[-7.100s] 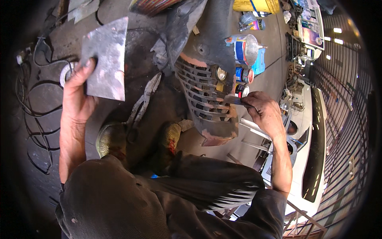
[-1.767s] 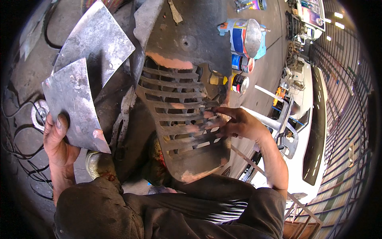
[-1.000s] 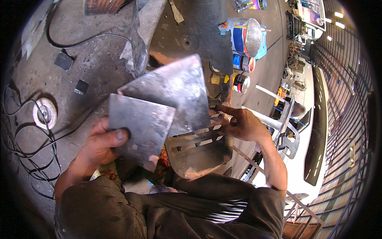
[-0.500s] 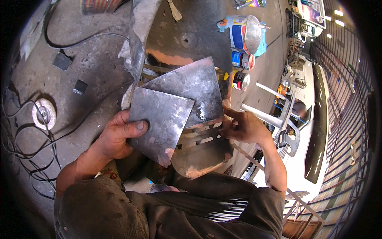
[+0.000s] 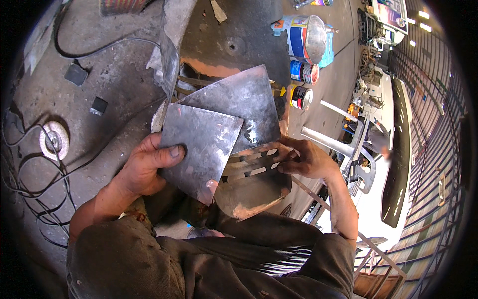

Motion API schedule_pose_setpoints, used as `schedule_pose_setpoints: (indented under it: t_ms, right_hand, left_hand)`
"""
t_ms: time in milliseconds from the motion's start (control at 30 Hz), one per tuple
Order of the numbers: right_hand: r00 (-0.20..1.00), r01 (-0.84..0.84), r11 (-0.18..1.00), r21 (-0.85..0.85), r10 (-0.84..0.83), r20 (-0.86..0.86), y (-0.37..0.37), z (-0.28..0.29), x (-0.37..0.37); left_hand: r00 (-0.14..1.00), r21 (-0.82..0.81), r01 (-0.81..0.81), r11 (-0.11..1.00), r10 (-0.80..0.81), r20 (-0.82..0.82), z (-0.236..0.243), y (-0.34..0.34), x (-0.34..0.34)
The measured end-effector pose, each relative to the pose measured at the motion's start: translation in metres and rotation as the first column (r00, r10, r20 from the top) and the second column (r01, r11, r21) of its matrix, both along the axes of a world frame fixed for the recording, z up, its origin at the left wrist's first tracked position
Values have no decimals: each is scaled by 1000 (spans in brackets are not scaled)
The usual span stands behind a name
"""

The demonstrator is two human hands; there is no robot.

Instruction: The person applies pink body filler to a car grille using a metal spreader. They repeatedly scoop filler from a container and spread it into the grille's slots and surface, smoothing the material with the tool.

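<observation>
My left hand [image 5: 152, 162] is closed on the left edge of a square grey metal sheet [image 5: 199, 144], thumb flat on its face and fingers underneath. This sheet overlaps a second, scuffed metal sheet [image 5: 239, 102] lying behind it and to the right. My right hand [image 5: 306, 159] has its fingers curled at the second sheet's lower right corner. Whether they grip that sheet or the rim beneath, I cannot tell. Below both sheets is a dark, curved metal panel [image 5: 251, 192] with slots and a bare, coppery edge.
Paint cans [image 5: 308, 40] stand along the right of the dark bodywork [image 5: 234, 25]. On the floor at left lie a round disc [image 5: 54, 140], looped black cable [image 5: 37, 172] and two small dark plates [image 5: 76, 74]. A white vehicle [image 5: 393, 159] and another person [image 5: 381, 142] are farther right.
The sheets and surroundings sit slightly higher in the picture. My right fingers have shifted a little at the sheet's corner; my left hand keeps its hold.
</observation>
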State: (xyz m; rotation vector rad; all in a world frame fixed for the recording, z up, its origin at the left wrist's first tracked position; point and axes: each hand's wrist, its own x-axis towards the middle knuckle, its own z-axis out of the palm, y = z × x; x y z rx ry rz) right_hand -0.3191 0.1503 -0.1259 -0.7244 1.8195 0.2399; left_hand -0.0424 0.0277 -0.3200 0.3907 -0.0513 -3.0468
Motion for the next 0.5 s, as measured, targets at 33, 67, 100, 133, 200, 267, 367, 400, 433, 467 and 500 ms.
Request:
schedule_pose_setpoints:
  t_ms: [33, 67, 100, 133, 200, 267, 367, 400, 433, 467, 500]
  right_hand:
    - [1000, 28, 999, -32, -28, 12, 3, 0, -1]
    - [998, 57, 996, -64, -55, 25, 6, 2, -1]
    - [999, 20, 998, -59, -23, -48, 3, 6, 0]
    - [993, -15, 999, -51, 9, -121, -2, 14, 2]
    - [964, -78, 979, -190, 25, -266, -2, 21, 14]
    - [914, -224, 891, -394, 52, -402, -8, 22, 31]
    - [821, -495, 700, -514, 183, -541, -23, 30, 60]
    - [794, -570, 617, -542, 245, -556, -25, 26, 65]
    - [761, -636, 523, -568, 303, -573, -28, 23, 71]
    - [747, -658, 487, -575, 328, -578, -32, 24, 77]
    - [735, -675, 456, -580, 351, -580, -35, 23, 82]
  left_hand:
    - [1000, -1, -2, 1000, 2, -3, 1, 0, -1]
    - [1000, -3, 2, 1000, -2, 11, 3, -2, -1]
    - [999, -6, 4, 1000, -4, 32, 8, -4, -1]
    - [999, -9, 6, 1000, -6, 53, 13, -6, -1]
    - [998, -32, 22, 999, -19, 67, 20, -10, -1]
    - [996, -23, 20, 1000, -18, 82, 25, -13, 1]
    - [996, 34, 35, 999, -37, 76, 32, -17, 1]
    - [995, 36, 39, 999, -42, 94, 35, -18, 2]
    - [992, 39, 42, 998, -46, 113, 39, -19, 3]
    - [993, 52, 48, 998, -53, 101, 43, -19, 2]
    - [993, 60, 47, 997, -53, 104, 49, -20, 3]
